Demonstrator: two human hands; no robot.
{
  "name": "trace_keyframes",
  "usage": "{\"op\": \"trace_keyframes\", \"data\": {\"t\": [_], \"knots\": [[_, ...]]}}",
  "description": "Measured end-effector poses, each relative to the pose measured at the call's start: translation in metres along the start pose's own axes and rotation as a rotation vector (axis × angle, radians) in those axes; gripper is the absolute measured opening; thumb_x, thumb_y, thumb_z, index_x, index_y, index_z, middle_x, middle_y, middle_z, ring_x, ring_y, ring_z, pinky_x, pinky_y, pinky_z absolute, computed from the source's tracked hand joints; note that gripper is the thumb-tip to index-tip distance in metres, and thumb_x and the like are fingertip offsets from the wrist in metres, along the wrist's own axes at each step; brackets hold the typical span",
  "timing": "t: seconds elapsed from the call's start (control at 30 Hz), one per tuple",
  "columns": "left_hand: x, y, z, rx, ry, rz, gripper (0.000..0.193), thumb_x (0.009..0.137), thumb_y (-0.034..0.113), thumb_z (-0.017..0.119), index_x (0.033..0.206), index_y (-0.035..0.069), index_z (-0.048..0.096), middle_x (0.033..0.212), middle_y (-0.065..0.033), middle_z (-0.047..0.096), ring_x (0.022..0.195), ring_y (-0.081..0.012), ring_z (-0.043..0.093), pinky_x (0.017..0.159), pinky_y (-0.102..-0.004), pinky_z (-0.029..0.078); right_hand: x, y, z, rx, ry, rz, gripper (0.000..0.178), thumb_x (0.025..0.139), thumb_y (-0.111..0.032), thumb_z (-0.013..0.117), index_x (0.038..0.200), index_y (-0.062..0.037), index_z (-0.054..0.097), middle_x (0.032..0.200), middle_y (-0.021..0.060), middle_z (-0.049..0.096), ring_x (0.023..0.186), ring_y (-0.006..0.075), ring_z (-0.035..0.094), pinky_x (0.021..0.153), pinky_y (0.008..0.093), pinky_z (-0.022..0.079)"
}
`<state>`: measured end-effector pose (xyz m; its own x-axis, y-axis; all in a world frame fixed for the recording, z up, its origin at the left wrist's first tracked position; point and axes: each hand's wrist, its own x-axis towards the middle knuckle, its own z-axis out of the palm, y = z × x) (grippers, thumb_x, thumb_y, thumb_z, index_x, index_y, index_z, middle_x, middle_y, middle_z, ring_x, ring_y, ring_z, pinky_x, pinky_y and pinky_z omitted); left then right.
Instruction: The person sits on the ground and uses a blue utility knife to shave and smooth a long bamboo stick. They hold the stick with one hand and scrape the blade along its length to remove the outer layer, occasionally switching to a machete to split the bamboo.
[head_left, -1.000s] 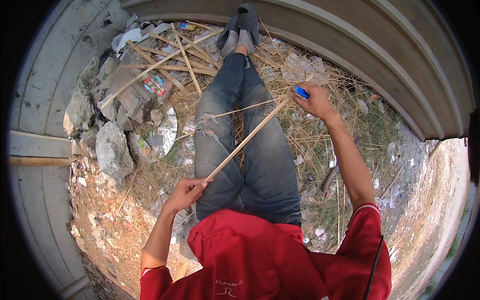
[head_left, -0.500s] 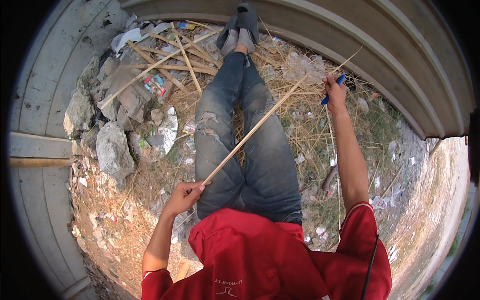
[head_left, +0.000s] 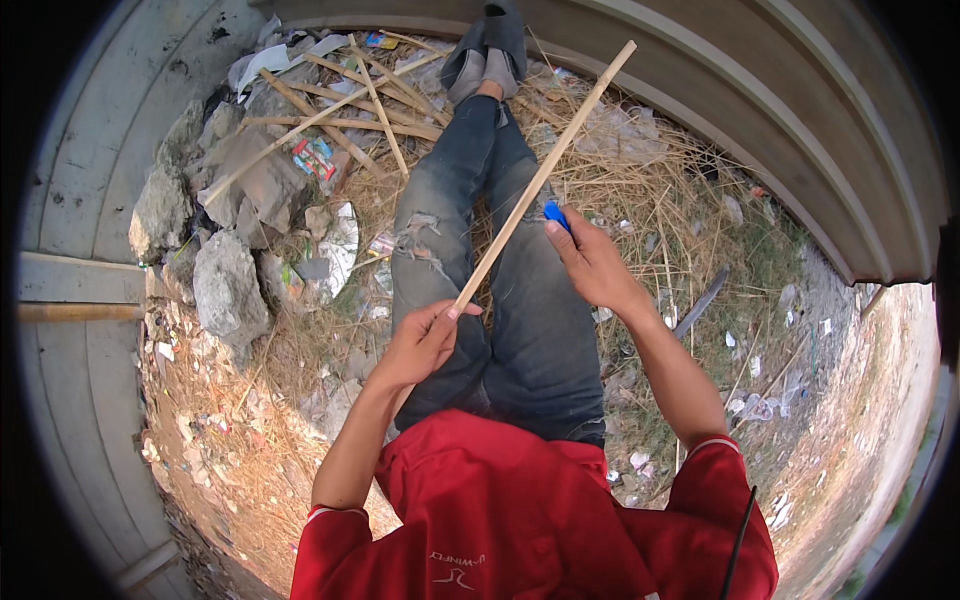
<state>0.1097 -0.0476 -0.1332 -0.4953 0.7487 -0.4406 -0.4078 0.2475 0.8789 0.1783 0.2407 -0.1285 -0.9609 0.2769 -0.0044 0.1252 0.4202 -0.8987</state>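
My left hand [head_left: 425, 340] pinches a long, pale bamboo strip [head_left: 550, 165] between thumb and fingers. The strip slants up and away to the right across my legs, and its near end passes under my left forearm. My right hand [head_left: 590, 260], beside the strip over my right thigh, is closed round a small blue tool [head_left: 556, 214]. Only the tool's blue end shows at the fingertips, so its exact kind is hidden.
Several bamboo strips [head_left: 350, 125] lie crossed beyond my left knee, near grey rocks [head_left: 228, 290]. A dark curved blade-like piece [head_left: 702, 302] lies by my right forearm. Straw [head_left: 650, 210] and litter cover the ground. A corrugated metal sheet [head_left: 780, 120] curves along the far right.
My right hand has come inward and nearer with the blue tool. My left hand has moved up and right, and the strip now points more steeply away.
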Motion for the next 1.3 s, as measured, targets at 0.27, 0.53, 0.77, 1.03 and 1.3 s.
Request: {"op": "trace_keyframes", "data": {"t": [0.27, 0.53, 0.77, 1.03, 1.3], "knots": [[0.026, -0.013, 0.018, 0.377, 0.150, 0.248, 0.028, 0.107, 0.022, 0.051, 0.115, 0.001, 0.068, 0.062, 0.0012, 0.046, 0.054, -0.0073, 0.041, 0.051, -0.0285, 0.033, -0.030, -0.034, 0.039, -0.340, -0.310, 0.053, 0.043, 0.102, -0.043, 0.055, 0.103, -0.0009, 0.063, 0.079, 0.0277, 0.068, 0.078, 0.0501, 0.066, 0.073, 0.0582, 0.051], [-0.003, -0.012, 0.008, 0.561, 0.132, 0.125, 0.022, 0.105, 0.019, 0.055, 0.106, 0.003, 0.069, 0.062, -0.0007, 0.046, 0.055, -0.0084, 0.041, 0.052, -0.0297, 0.035, 0.026, 0.027, -0.019, -0.363, -0.043, 0.209, 0.049, 0.102, -0.046, 0.054, 0.104, 0.0006, 0.067, 0.079, 0.0288, 0.068, 0.082, 0.0497, 0.067, 0.074, 0.0554, 0.052], [-0.006, -0.014, 0.003, 0.595, 0.158, 0.170, 0.021, 0.104, 0.018, 0.055, 0.106, 0.003, 0.070, 0.061, -0.0022, 0.050, 0.053, -0.0109, 0.044, 0.052, -0.0308, 0.037, -0.004, 0.009, 0.013, -0.426, -0.188, 0.041, 0.046, 0.103, -0.045, 0.053, 0.108, -0.0010, 0.068, 0.079, 0.0285, 0.067, 0.081, 0.0500, 0.065, 0.076, 0.0552, 0.051], [-0.039, -0.014, -0.013, 0.737, 0.132, 0.184, 0.019, 0.103, 0.015, 0.056, 0.108, 0.004, 0.070, 0.058, -0.0030, 0.045, 0.051, -0.0102, 0.042, 0.049, -0.0305, 0.036, 0.059, 0.085, -0.099, -0.619, 0.072, 0.192, 0.053, 0.101, -0.053, 0.053, 0.100, -0.0029, 0.071, 0.082, 0.0246, 0.069, 0.082, 0.0459, 0.066, 0.075, 0.0533, 0.051], [-0.047, -0.027, -0.040, 0.565, 0.097, 0.066, 0.020, 0.104, 0.017, 0.055, 0.106, 0.004, 0.071, 0.060, 0.0081, 0.044, 0.055, -0.0030, 0.037, 0.050, -0.0253, 0.030, 0.055, 0.083, -0.081, -0.559, 0.218, 0.014, 0.050, 0.099, -0.051, 0.058, 0.094, -0.0018, 0.067, 0.072, 0.0227, 0.065, 0.070, 0.0421, 0.064, 0.067, 0.0502, 0.048]]}}
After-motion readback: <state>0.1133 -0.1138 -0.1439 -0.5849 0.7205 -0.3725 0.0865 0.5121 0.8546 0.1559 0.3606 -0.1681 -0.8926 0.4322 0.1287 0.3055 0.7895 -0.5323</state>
